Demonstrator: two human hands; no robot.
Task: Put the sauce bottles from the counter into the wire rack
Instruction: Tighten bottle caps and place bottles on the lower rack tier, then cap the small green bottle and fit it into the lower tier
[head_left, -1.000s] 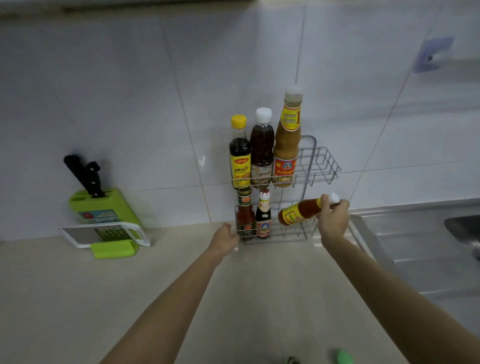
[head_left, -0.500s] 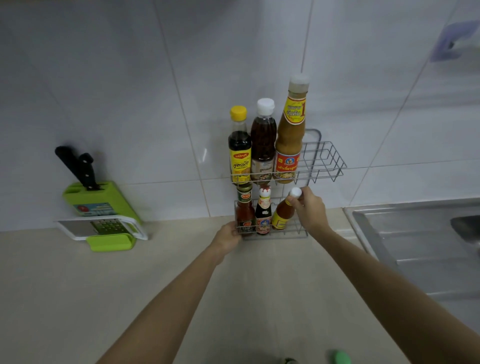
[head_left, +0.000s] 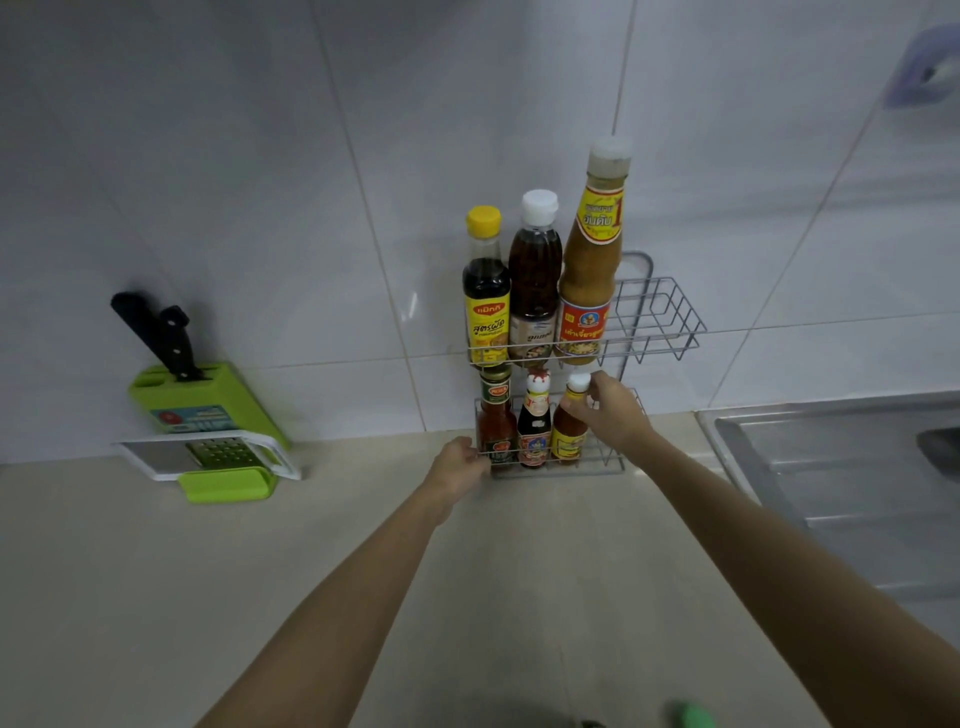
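Note:
A two-tier wire rack (head_left: 660, 322) stands on the counter against the tiled wall. Its upper shelf holds three tall bottles: a dark one with a yellow cap (head_left: 485, 291), a brown one with a white cap (head_left: 535, 280) and a tan one (head_left: 589, 260). On the lower shelf stand a red sauce bottle (head_left: 496, 421), a dark bottle (head_left: 535, 426) and an orange sauce bottle with a white cap (head_left: 569, 428), upright. My right hand (head_left: 615, 415) grips the orange bottle's neck. My left hand (head_left: 460, 465) holds the rack's lower left front corner.
A green knife block (head_left: 208, 400) with black-handled knives and a grater (head_left: 218, 452) sits at the left on the beige counter (head_left: 260, 597). A steel sink (head_left: 841, 467) lies to the right. A small green object (head_left: 691, 714) shows at the bottom edge.
My right hand carried the orange bottle from a tilted position right of the rack into the lower shelf and stood it upright. My left hand moved onto the rack's corner.

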